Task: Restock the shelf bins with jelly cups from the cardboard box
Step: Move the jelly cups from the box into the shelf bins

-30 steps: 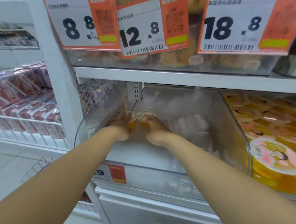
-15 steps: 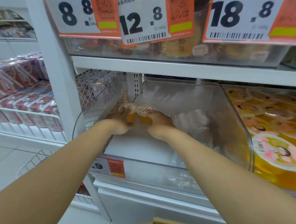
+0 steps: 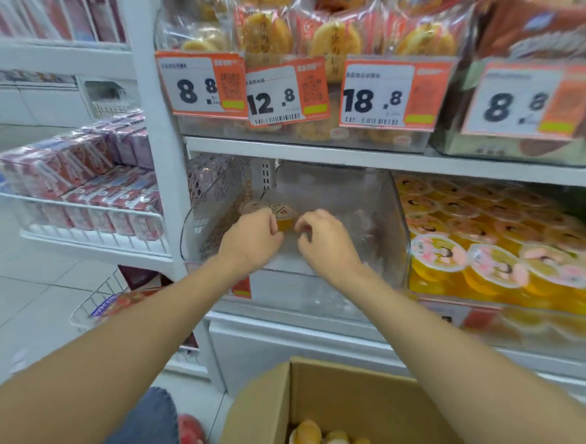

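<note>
While jelly cups (image 3: 274, 210) stand, right hand (image 3: 324, 242) hovers

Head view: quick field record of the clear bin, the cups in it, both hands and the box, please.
bin: clear plastic shelf bin, on the lower shelf
cups in bin: two small orange jelly cups, upright, side by side, back left
left hand: in front of them, fingers hidden, grip unclear
right hand: beside it, fingers loosely curled, nothing seen in it
box: brown cardboard box below, open, orange cups inside
neighbour bin: large yellow jelly cups with pink lids, full
</note>
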The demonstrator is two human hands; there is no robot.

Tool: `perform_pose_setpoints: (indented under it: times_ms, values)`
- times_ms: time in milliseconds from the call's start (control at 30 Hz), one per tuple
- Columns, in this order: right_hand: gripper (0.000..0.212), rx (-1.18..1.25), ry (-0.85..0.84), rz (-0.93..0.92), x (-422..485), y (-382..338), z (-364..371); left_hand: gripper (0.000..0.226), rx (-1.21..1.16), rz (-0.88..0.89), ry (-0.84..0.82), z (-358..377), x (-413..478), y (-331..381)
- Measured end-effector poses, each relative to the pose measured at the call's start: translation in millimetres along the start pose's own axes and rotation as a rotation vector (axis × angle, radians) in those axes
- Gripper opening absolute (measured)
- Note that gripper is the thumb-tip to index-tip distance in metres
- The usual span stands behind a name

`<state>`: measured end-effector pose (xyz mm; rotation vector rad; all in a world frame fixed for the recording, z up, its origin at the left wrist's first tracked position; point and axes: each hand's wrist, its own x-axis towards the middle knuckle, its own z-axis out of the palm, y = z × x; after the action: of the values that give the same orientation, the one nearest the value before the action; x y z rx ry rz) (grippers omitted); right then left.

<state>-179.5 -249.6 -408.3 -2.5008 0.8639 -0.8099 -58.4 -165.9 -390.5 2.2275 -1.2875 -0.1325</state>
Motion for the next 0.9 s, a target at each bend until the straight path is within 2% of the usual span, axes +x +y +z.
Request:
perform_pose_setpoints:
  times_ms: [67,133,200,267,367,500,633,700,800,900]
  values:
    - [0.013,0.03,0.093,-0.07,-41,-3,-14,0.014,-0.033,0.041,0.031,4,-38,18]
    - [0.008,0.023,0.11,-0.112,-83,1,-19,0.015,-0.056,0.062,0.018,17,-76,29]
    - [0.008,0.007,0.037,-0.081,-125,15,-14,0.017,-0.073,-0.003,-0.086,46,-106,28]
    - [0.01,-0.012,-0.106,0.0,-166,36,-1,0.017,-0.052,-0.088,-0.238,85,-129,18]
    - [0.021,-0.084,-0.386,0.146,-221,81,26,0.006,0.015,-0.144,-0.481,147,-157,-7]
    - [0.034,-0.052,-0.682,0.518,-268,147,71,0.021,0.18,-0.135,-0.683,230,-176,-24]
    - [0.057,0.119,-0.687,0.99,-295,192,109,0.027,0.233,-0.272,-0.882,301,-192,-43]
    - [0.067,0.292,-0.681,1.162,-305,205,131,0.046,0.214,-0.273,-0.946,317,-200,-57]
    - [0.069,0.35,-0.689,1.231,-316,220,164,0.076,0.141,-0.268,-0.938,332,-209,-75]
    - [0.058,0.262,-0.641,1.239,-326,235,190,0.084,0.129,-0.191,-0.918,339,-210,-84]
